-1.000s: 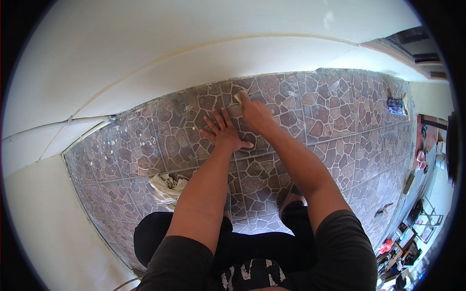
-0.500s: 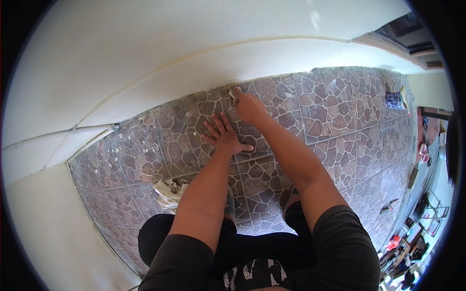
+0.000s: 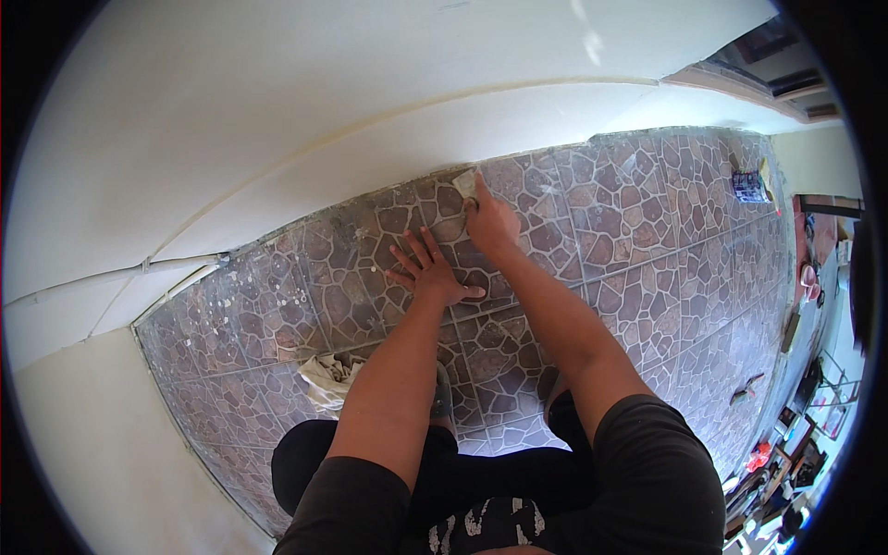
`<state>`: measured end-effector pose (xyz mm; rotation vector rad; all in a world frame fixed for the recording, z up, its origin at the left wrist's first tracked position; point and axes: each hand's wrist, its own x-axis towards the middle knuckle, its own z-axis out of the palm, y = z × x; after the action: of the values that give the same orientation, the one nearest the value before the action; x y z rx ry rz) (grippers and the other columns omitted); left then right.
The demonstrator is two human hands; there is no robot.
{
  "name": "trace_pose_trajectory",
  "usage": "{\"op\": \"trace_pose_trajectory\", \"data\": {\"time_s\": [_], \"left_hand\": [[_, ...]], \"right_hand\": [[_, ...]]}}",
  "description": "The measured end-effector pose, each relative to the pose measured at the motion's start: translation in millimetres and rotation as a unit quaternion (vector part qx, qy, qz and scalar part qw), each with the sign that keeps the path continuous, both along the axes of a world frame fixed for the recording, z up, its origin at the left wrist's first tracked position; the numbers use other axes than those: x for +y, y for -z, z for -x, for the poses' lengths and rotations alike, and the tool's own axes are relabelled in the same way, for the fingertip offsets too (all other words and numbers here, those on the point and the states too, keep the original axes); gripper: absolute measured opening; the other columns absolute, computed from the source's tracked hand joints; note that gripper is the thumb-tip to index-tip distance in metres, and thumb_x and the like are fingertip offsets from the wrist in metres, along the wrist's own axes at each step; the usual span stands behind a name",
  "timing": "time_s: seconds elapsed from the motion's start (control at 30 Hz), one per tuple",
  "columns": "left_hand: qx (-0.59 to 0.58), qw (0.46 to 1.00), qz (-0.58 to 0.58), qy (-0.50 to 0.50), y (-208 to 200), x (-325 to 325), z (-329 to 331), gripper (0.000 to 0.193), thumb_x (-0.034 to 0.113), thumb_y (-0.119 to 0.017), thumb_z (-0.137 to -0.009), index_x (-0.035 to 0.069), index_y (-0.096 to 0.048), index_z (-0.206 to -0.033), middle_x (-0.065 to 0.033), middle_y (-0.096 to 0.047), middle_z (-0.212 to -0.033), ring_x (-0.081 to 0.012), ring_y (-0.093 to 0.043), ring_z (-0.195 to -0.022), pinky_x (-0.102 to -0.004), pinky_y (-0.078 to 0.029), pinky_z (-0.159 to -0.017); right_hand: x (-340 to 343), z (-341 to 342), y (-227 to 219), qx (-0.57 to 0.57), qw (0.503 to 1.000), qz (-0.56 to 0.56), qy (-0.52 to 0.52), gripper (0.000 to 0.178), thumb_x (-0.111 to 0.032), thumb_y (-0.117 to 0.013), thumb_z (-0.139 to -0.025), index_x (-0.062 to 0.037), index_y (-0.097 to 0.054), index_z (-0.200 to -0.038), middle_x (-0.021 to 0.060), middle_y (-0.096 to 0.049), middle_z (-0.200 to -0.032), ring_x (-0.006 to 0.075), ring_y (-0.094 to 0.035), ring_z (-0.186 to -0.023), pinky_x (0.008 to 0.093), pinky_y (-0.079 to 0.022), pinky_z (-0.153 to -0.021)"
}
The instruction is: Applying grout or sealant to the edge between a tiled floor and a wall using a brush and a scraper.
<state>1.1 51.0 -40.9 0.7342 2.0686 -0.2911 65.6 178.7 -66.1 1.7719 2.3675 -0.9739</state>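
the person is crouching low, dark-clad knees at the near edge, and both bare forearms are stretching forward over the floor tiles (image 3: 601, 231), which are patterned like brown stones with pale joints. a crumpled pale rag (image 3: 326, 377) is lying on the tiles just beside the left knee. the left hand (image 3: 427, 270) is resting flat, palm down, fingers spread wide, holding nothing and bracing on a tile. just beyond it, the right hand (image 3: 490, 225) is reaching further with the arm nearly straight, fingers pinching a small pale cloth (image 3: 465, 184) and pressing it against the tiles where they are meeting the white wall (image 3: 388, 102).
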Motion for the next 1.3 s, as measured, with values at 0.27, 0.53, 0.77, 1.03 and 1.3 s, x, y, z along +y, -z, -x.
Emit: {"op": "trace_pose_trajectory", "data": {"time_s": [0.27,0.53,0.77,1.03,1.3], "left_hand": [[-0.001,1.0,0.003,-0.002,2,-1,3,0.174,0.072,-0.091,-0.051,0.009,0.031,-0.157,-0.0231,0.033,-0.164,-0.0529,0.03,-0.148,-0.0789,0.004,-0.113],[0.001,1.0,0.012,0.007,-2,6,-3,0.172,0.072,-0.091,-0.053,0.009,0.03,-0.158,-0.0227,0.033,-0.165,-0.0531,0.03,-0.148,-0.0789,0.003,-0.113],[-0.005,1.0,0.007,0.005,-3,4,-1,0.172,0.073,-0.091,-0.053,0.009,0.03,-0.158,-0.023,0.033,-0.165,-0.0534,0.029,-0.148,-0.0787,0.004,-0.113],[-0.003,1.0,0.004,0.004,-7,7,-4,0.172,0.072,-0.091,-0.053,0.009,0.03,-0.157,-0.0223,0.033,-0.165,-0.0531,0.029,-0.148,-0.0784,0.005,-0.113],[-0.003,1.0,0.009,0.004,0,6,-2,0.173,0.072,-0.091,-0.052,0.009,0.031,-0.157,-0.0226,0.034,-0.164,-0.0534,0.03,-0.148,-0.0785,0.005,-0.113]], "right_hand": [[5,-3,-6,0.001,0.998,-0.014,-0.065,0.06,-0.035,-0.06,-0.097,-0.025,-0.045,-0.154,0.0248,-0.073,-0.097,0.0475,-0.07,-0.093,0.0588,-0.054,-0.083],[16,-10,5,0.032,0.997,-0.053,0.047,0.054,-0.036,-0.063,-0.094,-0.0281,-0.055,-0.146,0.0239,-0.074,-0.098,0.0469,-0.07,-0.094,0.0571,-0.056,-0.082],[20,-12,7,0.0,0.998,-0.052,-0.02,0.054,-0.036,-0.064,-0.094,-0.0282,-0.053,-0.147,0.0238,-0.074,-0.097,0.0472,-0.07,-0.092,0.0578,-0.056,-0.081],[20,-20,-1,0.016,0.996,-0.075,0.034,0.059,-0.033,-0.062,-0.096,-0.0242,-0.048,-0.152,0.0246,-0.074,-0.095,0.0462,-0.071,-0.091,0.057,-0.056,-0.083],[6,-6,14,0.028,0.997,-0.064,0.039,0.058,-0.033,-0.064,-0.094,-0.024,-0.05,-0.15,0.0222,-0.072,-0.105,0.0439,-0.07,-0.097,0.0556,-0.056,-0.084]]}}
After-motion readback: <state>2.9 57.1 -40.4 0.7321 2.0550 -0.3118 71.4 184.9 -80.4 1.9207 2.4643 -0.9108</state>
